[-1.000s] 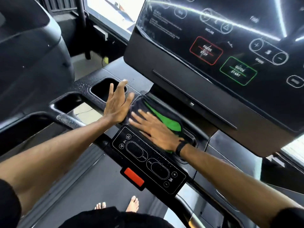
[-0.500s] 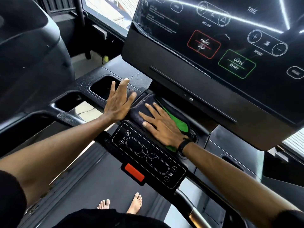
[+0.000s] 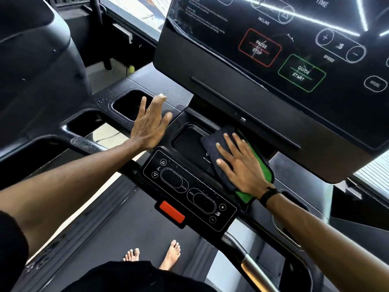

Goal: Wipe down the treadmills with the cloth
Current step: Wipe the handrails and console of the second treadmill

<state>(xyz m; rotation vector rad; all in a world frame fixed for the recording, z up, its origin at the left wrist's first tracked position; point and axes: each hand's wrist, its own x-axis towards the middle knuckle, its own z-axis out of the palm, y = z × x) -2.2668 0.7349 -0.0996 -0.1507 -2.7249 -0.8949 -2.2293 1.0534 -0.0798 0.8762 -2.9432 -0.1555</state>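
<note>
We press right hand [image 3: 242, 167] flat on cloth [image 3: 216, 148] in middle tray [image 3: 185, 142], fingers straight. Cloth slid right; tray's left half now bare. Left hand [image 3: 148, 126] open, flat beside dark cup hole [image 3: 128, 105], same spot. Cloth soft, black over green. Treadmill [image 3: 210, 91] shiny black, wet dots.

A pale floor [image 3: 99, 74] shows at the far left, between dark machine housings, with a small yellow-green ball [image 3: 131, 69] lying on it beside a black upright post [image 3: 101, 28]. Behind the post a bright window [image 3: 134, 11] lets in daylight. At the far right, a second pale strip with horizontal slats [image 3: 372, 171] glows. White light strips [image 3: 315, 20] from overhead are mirrored as streaks in glossy black glass
</note>
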